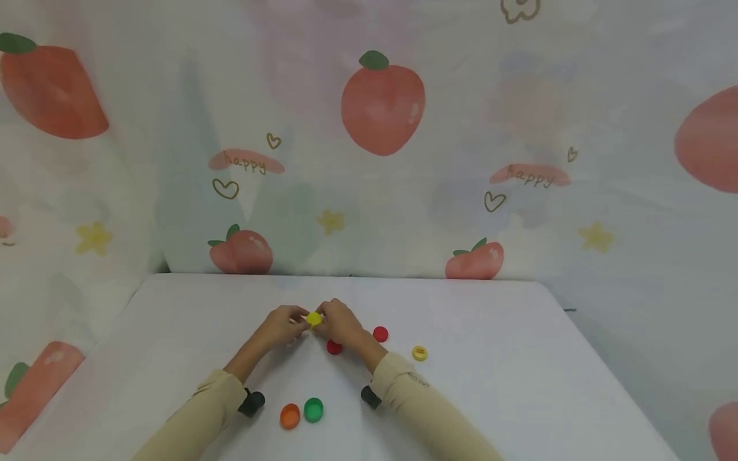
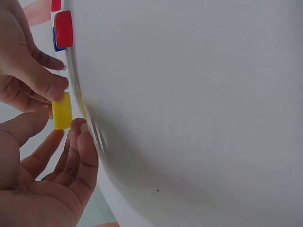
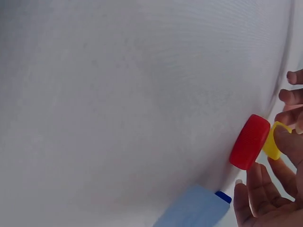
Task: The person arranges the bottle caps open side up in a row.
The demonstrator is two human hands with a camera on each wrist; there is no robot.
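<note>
A small round yellow plastic cap is raised above the white table between my hands. My right hand pinches it from the right, with the thumb on its edge in the left wrist view. From the other side my left hand holds its edge with thumb and fingertips, the other fingers loosely bent. Close under the right hand lies a red cap, partly hidden by it; a second red cap lies to its right. The right wrist view shows a light blue object of unclear kind.
Another yellow cap lies farther right. Nearer to me, an orange cap and a green cap sit side by side, hollow side up, between my forearms. Behind the white table hangs a fruit-patterned cloth.
</note>
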